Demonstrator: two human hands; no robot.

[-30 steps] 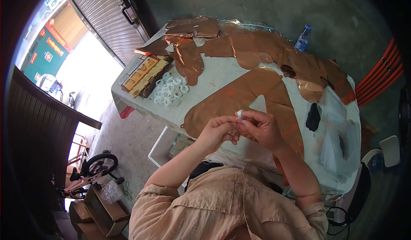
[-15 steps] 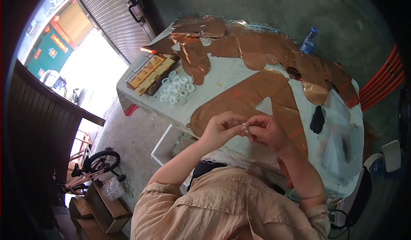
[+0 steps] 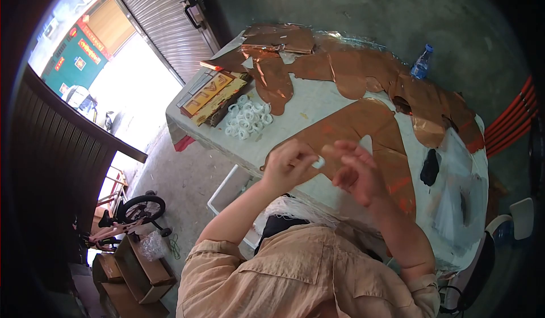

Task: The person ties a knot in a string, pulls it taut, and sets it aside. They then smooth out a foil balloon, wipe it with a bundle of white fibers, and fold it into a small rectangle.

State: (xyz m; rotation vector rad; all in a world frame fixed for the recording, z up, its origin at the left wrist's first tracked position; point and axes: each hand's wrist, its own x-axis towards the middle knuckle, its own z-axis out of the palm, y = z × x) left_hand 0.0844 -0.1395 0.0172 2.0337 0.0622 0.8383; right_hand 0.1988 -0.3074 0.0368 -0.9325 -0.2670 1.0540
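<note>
Table [image 3: 309, 99] first, the widest thing here: copper-coloured foil pieces [image 3: 318, 62] lie overlapping along its far side, and a big flat foil sheet [image 3: 340, 126] spreads out nearer the person, slack and unfilled, with no white ring seen fixed to it. A printed box [image 3: 216, 96] lies towards the left end, and just beside it is a loose heap of white rings [image 3: 247, 117]. How many are finished, or whether any need more work, the heap does not show. One small white ring [image 3: 319, 162] is up in the air above the near part of the sheet, pinched narrowly at the fingertips of the left hand [image 3: 286, 167]; whether it is complete, I cannot tell. The right hand [image 3: 359, 173] is spread wide and blurred, just beside it, with nothing visible in its grasp.

Against half a second ago, the whole view has swung a little, though the things on the table keep their places. The hands, then meeting at the fingertips, have parted, and the ring shows more plainly.
</note>
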